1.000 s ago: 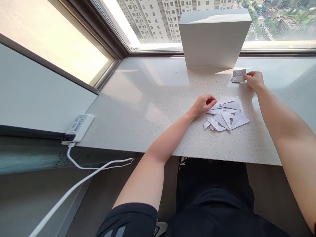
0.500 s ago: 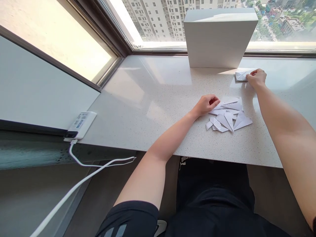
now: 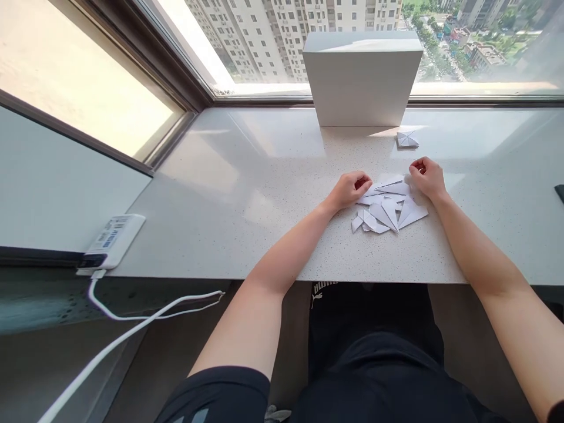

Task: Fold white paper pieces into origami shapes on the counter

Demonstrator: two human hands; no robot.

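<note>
Several folded white paper pieces [image 3: 389, 211] lie in a loose, overlapping pile on the speckled white counter [image 3: 264, 235]. My left hand [image 3: 352, 188] rests at the pile's upper left edge, fingers curled in; whether it pinches a paper is too small to tell. Over the pile's upper right side is my right hand [image 3: 427, 176], its fingers curled and nothing visible between them. A small stack of folded white paper [image 3: 408, 139] sits farther back, beyond my right hand and touched by neither hand.
A large white box [image 3: 361, 88] stands upright against the window at the back. At the left edge lies a white power bank [image 3: 115, 241] with a white cable [image 3: 132, 338] hanging down. Part of a dark object [image 3: 559, 192] shows at the far right.
My right hand has let go of the small folded stack and come back toward the pile. My left hand stays beside the pile. The camera view has shifted to the right.
</note>
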